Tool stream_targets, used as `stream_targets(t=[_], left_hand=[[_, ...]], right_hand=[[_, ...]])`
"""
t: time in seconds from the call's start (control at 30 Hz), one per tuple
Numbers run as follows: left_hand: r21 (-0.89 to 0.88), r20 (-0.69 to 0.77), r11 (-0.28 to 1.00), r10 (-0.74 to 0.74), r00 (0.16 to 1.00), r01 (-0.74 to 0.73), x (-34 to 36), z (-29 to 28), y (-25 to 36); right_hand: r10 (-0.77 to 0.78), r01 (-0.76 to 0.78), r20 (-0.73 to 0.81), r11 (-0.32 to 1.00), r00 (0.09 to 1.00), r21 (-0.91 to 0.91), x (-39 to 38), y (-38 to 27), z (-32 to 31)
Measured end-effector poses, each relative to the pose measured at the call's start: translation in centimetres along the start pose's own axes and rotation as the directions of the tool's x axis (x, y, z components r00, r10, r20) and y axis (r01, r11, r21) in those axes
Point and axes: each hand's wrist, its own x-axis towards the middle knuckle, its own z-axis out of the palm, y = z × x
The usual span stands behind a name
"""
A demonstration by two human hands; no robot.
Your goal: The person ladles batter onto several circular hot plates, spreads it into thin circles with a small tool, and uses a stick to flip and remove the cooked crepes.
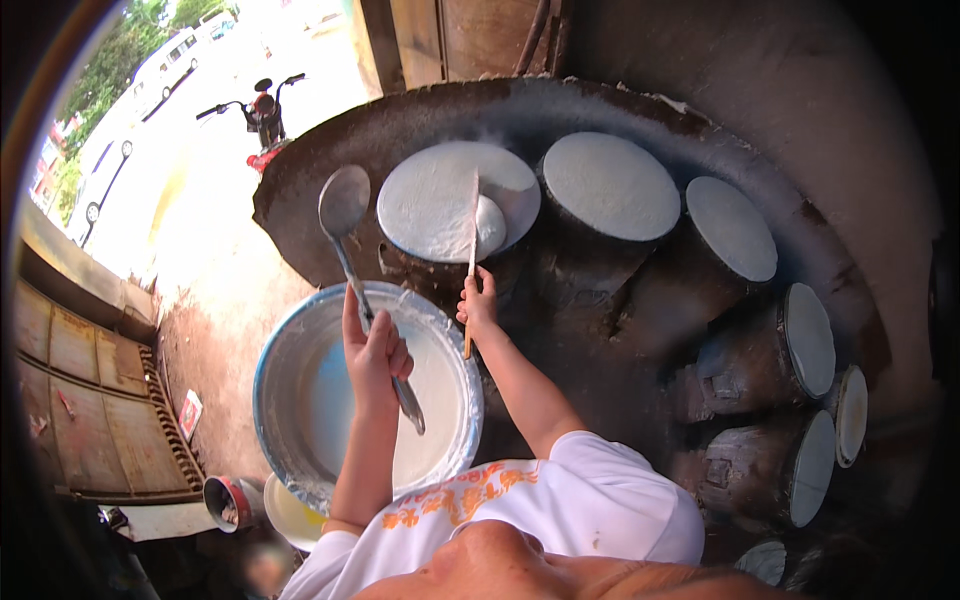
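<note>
My left hand (376,350) grips a long metal ladle (344,197), bowl upward, over a large blue-rimmed basin (286,355) with pale white liquid inside. My right hand (478,298) holds a long, narrow spatula (473,225) with a wooden handle, its blade reaching across the left round cooking surface (428,200). That surface carries a white layer, with a rounded white lump (490,226) beside the blade and a barer, greyer patch at its right side.
More white-topped round cookers (610,185) curve along a dark metal surround (300,165) to my right. A smaller container (228,500) sits at lower left near the basin. Metal panels (85,395) line the left. A handlebarred vehicle (265,120) stands beyond the surround, with parked vehicles outside.
</note>
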Motion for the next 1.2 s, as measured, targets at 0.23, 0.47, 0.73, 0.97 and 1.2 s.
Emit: stream_targets(t=[0.23,0.47,0.73,0.97,1.2], left_hand=[[0.014,0.018,0.996,-0.086,0.996,0.086,-0.1,-0.5,-0.8],[0.046,0.061,0.992,-0.118,0.991,0.115,1.3,2.9,-3.4],[0.064,0.037,0.991,-0.120,0.992,0.117,5.4,9.2,-8.1],[0.133,0.113,0.980,-0.164,0.980,0.149,10.4,15.1,-11.6],[-0.001,0.152,0.963,-0.268,0.952,0.271,12.6,16.5,-10.6]], right_hand=[[-0.101,0.186,0.216,0.889,0.971,-0.418,-2.0,2.4,-5.2],[0.026,0.025,0.118,0.911,0.993,-0.412,0.9,-7.8,-14.1],[-0.064,0.250,0.347,0.813,0.936,-0.526,7.9,-12.5,-12.2],[0.093,0.084,0.346,0.882,0.934,-0.464,6.8,-18.5,-23.2],[-0.536,0.636,0.486,0.131,0.691,-0.760,10.5,-18.1,-19.2]])
